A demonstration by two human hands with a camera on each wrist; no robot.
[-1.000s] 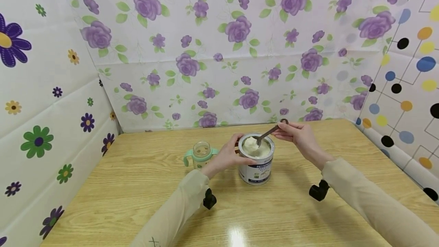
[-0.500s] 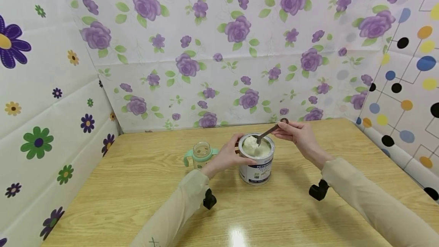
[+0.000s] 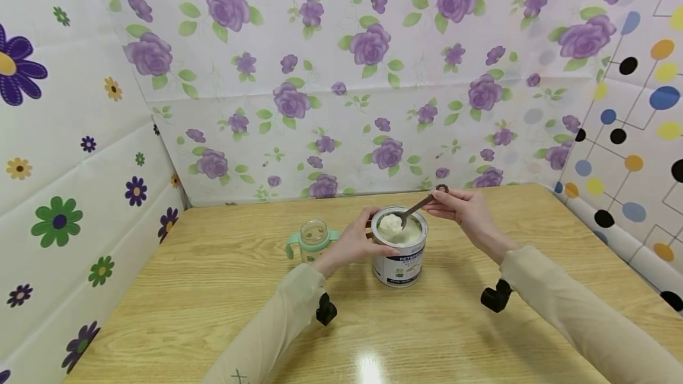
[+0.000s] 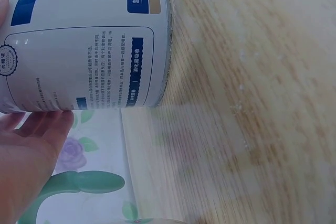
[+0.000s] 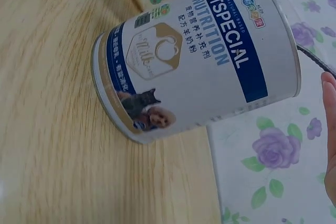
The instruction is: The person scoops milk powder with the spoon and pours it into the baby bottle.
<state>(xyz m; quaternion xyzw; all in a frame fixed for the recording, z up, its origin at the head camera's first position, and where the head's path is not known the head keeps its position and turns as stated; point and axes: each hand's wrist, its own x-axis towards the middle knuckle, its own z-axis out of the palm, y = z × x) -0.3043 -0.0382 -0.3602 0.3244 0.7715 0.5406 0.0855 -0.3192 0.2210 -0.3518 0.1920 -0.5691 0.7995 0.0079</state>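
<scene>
A white and blue milk powder can (image 3: 399, 268) stands uncovered on the table, with pale powder inside. My left hand (image 3: 352, 246) grips its left side near the rim, thumb across the front and fingers round the back. At the can's upper right, my right hand (image 3: 466, 216) pinches the handle of a dark brown spoon (image 3: 419, 207). The spoon slants down into the can's mouth and bears a rounded heap of powder (image 3: 391, 224). In the right wrist view the can's label (image 5: 218, 40) reads PETSPECIAL NUTRITION; only part of the right hand (image 5: 329, 124) shows there.
A clear sippy cup (image 3: 313, 234) with mint-green handles stands just left of the can, partly behind my left forearm. The wooden table (image 3: 213, 289) meets flowered cloth walls (image 3: 331, 117) at the back and sides. Small white specks (image 4: 241, 107) lie on the tabletop.
Both hands stay almost where they were. The spoon has shifted very slightly, and the powder heap on it looks a little smaller than half a second ago.
</scene>
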